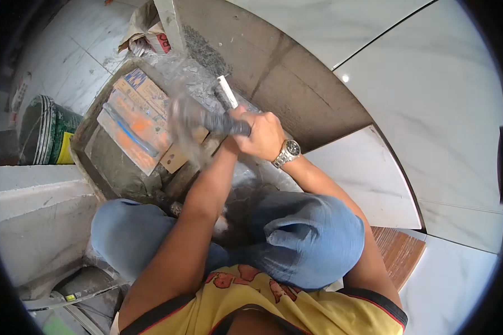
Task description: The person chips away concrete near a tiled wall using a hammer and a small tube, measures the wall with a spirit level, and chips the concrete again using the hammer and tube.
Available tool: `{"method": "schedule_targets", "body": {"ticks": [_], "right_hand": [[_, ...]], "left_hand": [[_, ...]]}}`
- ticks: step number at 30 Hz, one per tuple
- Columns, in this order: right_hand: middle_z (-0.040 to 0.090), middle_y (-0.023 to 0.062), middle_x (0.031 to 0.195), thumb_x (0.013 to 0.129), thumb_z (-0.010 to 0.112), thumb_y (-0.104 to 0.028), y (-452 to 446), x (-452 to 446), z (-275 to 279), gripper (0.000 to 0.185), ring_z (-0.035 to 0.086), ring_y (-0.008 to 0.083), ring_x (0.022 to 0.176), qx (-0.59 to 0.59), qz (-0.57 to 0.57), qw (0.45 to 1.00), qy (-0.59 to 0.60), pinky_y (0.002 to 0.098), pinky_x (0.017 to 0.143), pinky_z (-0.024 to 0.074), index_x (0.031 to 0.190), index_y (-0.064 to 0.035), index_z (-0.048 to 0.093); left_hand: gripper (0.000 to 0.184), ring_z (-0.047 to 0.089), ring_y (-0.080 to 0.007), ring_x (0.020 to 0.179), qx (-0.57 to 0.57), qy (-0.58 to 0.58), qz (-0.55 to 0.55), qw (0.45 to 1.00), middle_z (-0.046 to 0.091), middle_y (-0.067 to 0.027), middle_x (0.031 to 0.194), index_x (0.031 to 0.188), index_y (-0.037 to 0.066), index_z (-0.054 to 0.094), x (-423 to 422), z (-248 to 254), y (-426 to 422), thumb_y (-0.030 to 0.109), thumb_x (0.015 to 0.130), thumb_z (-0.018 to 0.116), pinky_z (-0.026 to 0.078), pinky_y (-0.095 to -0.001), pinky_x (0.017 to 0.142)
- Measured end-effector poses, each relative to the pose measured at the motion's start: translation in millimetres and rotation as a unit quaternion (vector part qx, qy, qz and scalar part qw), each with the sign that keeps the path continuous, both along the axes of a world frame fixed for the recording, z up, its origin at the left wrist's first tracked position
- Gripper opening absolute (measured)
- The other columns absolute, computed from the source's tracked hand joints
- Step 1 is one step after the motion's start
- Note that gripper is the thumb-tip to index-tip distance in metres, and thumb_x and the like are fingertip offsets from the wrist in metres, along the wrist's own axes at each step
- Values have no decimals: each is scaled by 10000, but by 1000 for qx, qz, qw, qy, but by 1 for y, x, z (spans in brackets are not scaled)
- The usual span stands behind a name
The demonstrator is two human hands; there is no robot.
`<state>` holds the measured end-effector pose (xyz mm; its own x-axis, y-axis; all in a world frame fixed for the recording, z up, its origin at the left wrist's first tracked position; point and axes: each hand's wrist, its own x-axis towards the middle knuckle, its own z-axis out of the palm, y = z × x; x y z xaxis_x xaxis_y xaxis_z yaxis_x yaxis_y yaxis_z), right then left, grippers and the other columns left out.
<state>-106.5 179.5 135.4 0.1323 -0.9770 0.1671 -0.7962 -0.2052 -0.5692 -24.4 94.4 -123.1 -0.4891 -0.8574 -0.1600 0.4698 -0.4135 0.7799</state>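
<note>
My right hand [264,135], with a metal watch on its wrist, is closed around the black handle of a hammer-like tool [221,121]. The tool's head is smeared by motion, so its exact kind is unclear. My left forearm [207,192] crosses to the same spot. Its hand is mostly hidden behind the right one, and its fingers do not show clearly. A narrow white strip [227,92] sticks up just beyond my hands; which hand touches it, if either, I cannot tell. Left of the tool, a mortar-stained tub [79,146] holds grey mortar and a piece of cardboard [141,89].
A green bucket [58,131] stands at the left beside a low wall [39,218]. A torn bag [145,33] lies at the top. Large white tiles [430,100] form a curved edge on the right, with a brown plank [399,251] below.
</note>
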Motion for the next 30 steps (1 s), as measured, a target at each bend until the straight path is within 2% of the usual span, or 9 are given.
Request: {"method": "schedule_targets", "body": {"ticks": [4, 6, 8, 13, 18, 20, 23, 24, 30], "right_hand": [[634, 199, 673, 679, 698, -239, 7, 7, 27, 213, 625, 415, 639, -76, 71, 995, -4, 464, 617, 526, 746, -51, 623], [662, 196, 720, 659, 674, -253, 6, 7, 28, 325, 653, 426, 697, -38, 62, 997, 35, 499, 691, 555, 939, -94, 713], [683, 218, 781, 685, 668, -248, -7, -6, 18, 348, 667, 438, 748, 65, 16, 994, 81, 500, 715, 557, 989, -87, 718], [676, 280, 830, 742, 636, -248, -37, -28, -3, 326, 674, 446, 818, 189, -72, 965, 169, 506, 763, 553, 995, -58, 717], [687, 234, 828, 704, 667, -267, -14, 9, 49, 334, 680, 416, 803, 64, 53, 991, 100, 479, 723, 561, 969, -70, 719], [692, 226, 829, 703, 689, -288, -22, 0, 34, 321, 692, 393, 799, -2, 109, 993, 53, 471, 728, 566, 910, -46, 723], [692, 223, 864, 739, 673, -261, -62, -25, -2, 275, 686, 378, 791, 237, -82, 935, 251, 450, 731, 564, 962, -110, 728], [697, 232, 828, 743, 677, -304, -53, -20, -1, 313, 707, 375, 813, 135, -74, 953, 262, 461, 751, 571, 780, 6, 711], [679, 242, 801, 703, 674, -280, -21, 18, 39, 288, 676, 419, 770, 10, 57, 993, 99, 488, 723, 556, 812, -13, 687]], "left_hand": [[229, 485, -121, 716, -266, -389, 198, 859, 434, 62, 793, 779, 162, 494, -29, -26, 12, 266, 983, 513, 413, -282, 601], [166, 520, -137, 769, -71, -129, 79, 986, 492, 34, 822, 905, 149, 539, -22, -24, 6, 267, 1000, 470, 445, -316, 681], [206, 555, -153, 821, 133, 151, -46, 978, 550, 6, 851, 1030, 135, 584, -15, -20, -7, 267, 1017, 427, 477, -351, 761], [227, 568, -165, 842, 172, -201, 45, 963, 567, -1, 882, 1042, 134, 588, -47, 8, -17, 290, 1012, 425, 479, -357, 760], [250, 582, -178, 862, -82, -135, 29, 987, 585, -8, 913, 1055, 133, 591, -37, -11, -3, 312, 1006, 424, 481, -363, 759], [259, 587, -183, 870, -58, -181, 15, 982, 592, -11, 925, 1060, 133, 592, -34, -7, -9, 321, 1004, 423, 482, -365, 759], [274, 595, -191, 883, 165, -316, 8, 934, 603, -15, 944, 1067, 132, 594, -49, 5, -22, 335, 1001, 422, 483, -369, 758], [279, 598, -193, 887, 162, -314, 26, 935, 607, -17, 950, 1069, 132, 595, -51, 8, -21, 339, 1000, 422, 484, -370, 758], [310, 614, -208, 911, -74, -153, 43, 985, 628, -25, 987, 1084, 130, 599, -34, -13, -6, 367, 994, 420, 486, -378, 757]]}}
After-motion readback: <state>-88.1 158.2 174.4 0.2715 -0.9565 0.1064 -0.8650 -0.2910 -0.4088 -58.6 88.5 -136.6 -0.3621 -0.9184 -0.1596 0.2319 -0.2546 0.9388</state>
